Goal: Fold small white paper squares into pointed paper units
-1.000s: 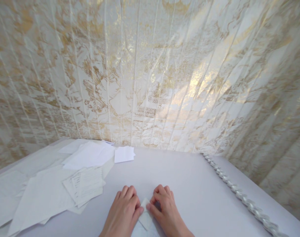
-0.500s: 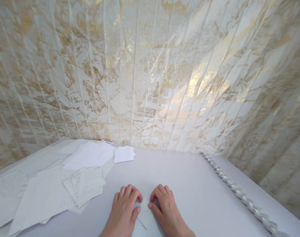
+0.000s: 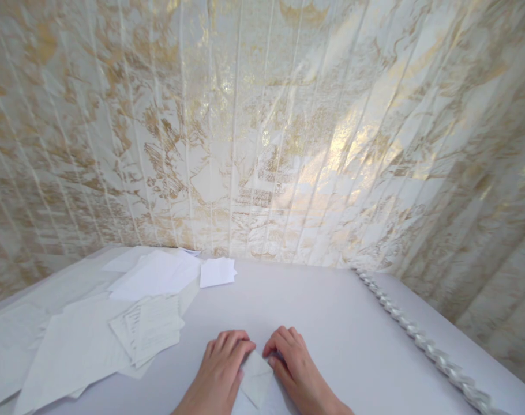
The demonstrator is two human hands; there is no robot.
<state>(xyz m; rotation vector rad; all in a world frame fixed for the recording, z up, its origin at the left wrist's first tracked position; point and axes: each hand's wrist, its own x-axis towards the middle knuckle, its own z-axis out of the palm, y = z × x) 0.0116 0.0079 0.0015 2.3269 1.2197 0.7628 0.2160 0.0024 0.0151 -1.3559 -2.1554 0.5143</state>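
At the left of the table (image 3: 332, 311), large pale papers (image 3: 76, 351) lie spread and overlapping, some with faint lines of print or writing. Over their right part sits a fanned stack of smaller sheets (image 3: 156, 328). Beyond it, at the far left, are brighter white sheets (image 3: 156, 274), and just right of those, near the table's far edge, a small white stack (image 3: 217, 272).

At the near middle, the left hand (image 3: 221, 369) is curled, its index finger reaching the far corner of a small folded paper (image 3: 257, 380) and its thumb at the paper's left edge. The paper lies between the 2 hands, with 1 corner pointing away. The right hand (image 3: 292, 366) is curled too, thumb and index finger close together at the paper's right corner. Whether either hand pinches the paper I cannot tell.

Well apart to the right, a silvery braided strip (image 3: 431, 353) runs from far to near. A white-and-gold patterned curtain (image 3: 262, 190) hangs across the far side and continues at the right.
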